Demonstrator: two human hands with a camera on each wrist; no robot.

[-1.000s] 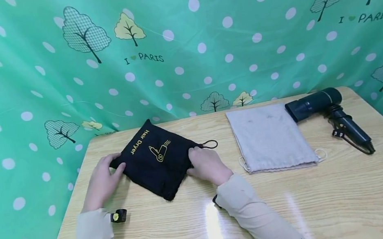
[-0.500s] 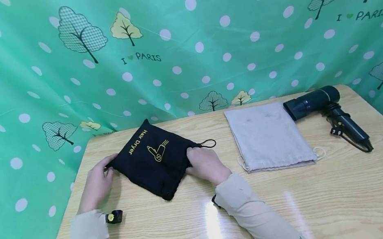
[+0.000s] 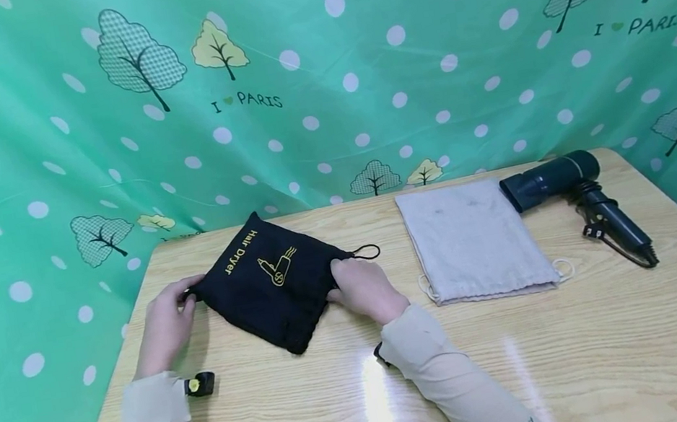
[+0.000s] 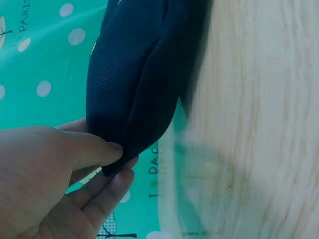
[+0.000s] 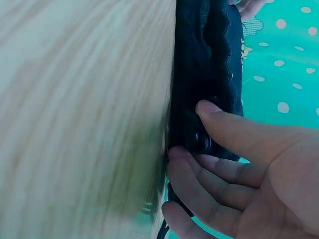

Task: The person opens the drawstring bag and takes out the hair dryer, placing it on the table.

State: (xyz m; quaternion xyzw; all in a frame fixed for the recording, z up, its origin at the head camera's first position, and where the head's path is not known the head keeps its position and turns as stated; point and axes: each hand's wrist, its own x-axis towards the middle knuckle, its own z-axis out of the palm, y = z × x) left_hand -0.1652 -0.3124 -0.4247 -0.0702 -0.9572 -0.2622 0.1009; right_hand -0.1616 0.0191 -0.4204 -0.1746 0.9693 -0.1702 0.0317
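A black drawstring bag, printed in yellow with "Hair Dryer" and a dryer picture, lies slanted on the left half of the table. My left hand pinches its left corner between thumb and fingers; the left wrist view shows that corner drawn up to a point. At the opposite side my right hand grips the gathered mouth, thumb above and fingers below. Beside that thumb, in the right wrist view, a small glossy black piece shows at the opening. A black cord loop sticks out beyond the right hand.
Right of the bag lies a flat light-grey drawstring pouch. A black hair dryer, its cable wound round the handle, rests at the back right by the pouch. A green polka-dot curtain hangs behind the wooden table.
My left hand has shifted slightly left and now pinches the very tip of the bag's corner, pulling it outward. The right hand keeps its grip at the mouth.
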